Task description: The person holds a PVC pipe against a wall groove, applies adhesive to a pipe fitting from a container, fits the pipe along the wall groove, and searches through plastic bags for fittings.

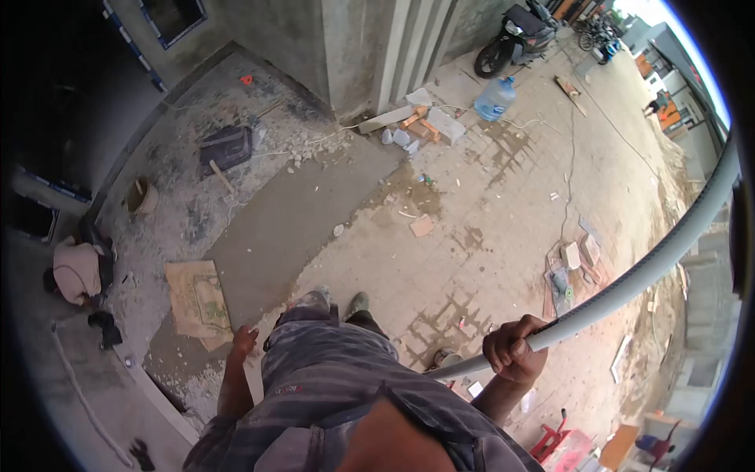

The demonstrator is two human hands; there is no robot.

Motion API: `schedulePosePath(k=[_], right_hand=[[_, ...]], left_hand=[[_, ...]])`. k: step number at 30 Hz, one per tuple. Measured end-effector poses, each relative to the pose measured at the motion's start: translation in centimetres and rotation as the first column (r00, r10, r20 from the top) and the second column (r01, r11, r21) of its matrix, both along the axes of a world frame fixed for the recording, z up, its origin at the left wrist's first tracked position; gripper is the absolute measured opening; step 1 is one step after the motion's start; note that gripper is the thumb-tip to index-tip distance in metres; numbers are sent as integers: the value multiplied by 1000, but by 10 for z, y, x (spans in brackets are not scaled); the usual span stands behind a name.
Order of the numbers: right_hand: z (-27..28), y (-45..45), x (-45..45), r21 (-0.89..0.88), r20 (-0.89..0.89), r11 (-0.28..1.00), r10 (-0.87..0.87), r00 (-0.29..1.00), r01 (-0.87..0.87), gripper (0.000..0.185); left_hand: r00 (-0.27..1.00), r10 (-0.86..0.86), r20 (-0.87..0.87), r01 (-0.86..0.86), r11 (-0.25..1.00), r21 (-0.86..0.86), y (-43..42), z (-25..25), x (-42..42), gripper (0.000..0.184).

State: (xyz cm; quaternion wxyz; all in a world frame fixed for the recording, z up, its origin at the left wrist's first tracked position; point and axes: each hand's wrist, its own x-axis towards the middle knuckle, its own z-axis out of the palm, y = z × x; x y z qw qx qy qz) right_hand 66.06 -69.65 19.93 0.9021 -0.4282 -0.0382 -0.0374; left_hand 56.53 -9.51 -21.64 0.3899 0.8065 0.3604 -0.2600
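My right hand (pixel 515 350) is closed round a long grey pole or pipe (pixel 629 285) that curves up to the right edge of the view. Low on the left, my left hand (pixel 245 340) hangs beside my leg, its fingers curled; whether it holds anything is too small to tell. Near it a printed tan sack (pixel 197 300) lies at the edge of a smooth grey strip of wet-looking cement (pixel 291 208). My shoes stand on the paving just right of that strip.
At the left a person (pixel 77 271) crouches by the wall, near a bucket (pixel 142 197). Rubble and bricks (pixel 421 122) lie by the wall corner, with a blue water jug (pixel 495 98) and a motorbike (pixel 519 35) beyond. Tools and blocks (pixel 570 256) lie at the right.
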Motion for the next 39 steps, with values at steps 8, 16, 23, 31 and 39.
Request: schedulePosePath(k=[8, 16, 23, 31, 39], right_hand=[[8, -40, -1, -76, 254, 994, -57, 965, 79, 32], [1, -53, 9, 82, 349, 959, 227, 909, -271, 29], [-15, -83, 27, -426, -45, 889, 166, 985, -170, 31], [-119, 20, 123, -788, -531, 412, -77, 844, -458, 17], [-253, 105, 155, -598, -756, 200, 180, 629, -776, 21]], left_hand=[[978, -193, -75, 181, 973, -146, -38, 45, 45, 35], [805, -576, -140, 579, 815, -19, -54, 54, 20, 35], [986, -146, 82, 138, 986, 97, -45, 10, -34, 41], [991, -93, -97, 95, 995, 11, -64, 40, -47, 57], [914, 405, 27, -406, 913, 45, -84, -9, -148, 42]])
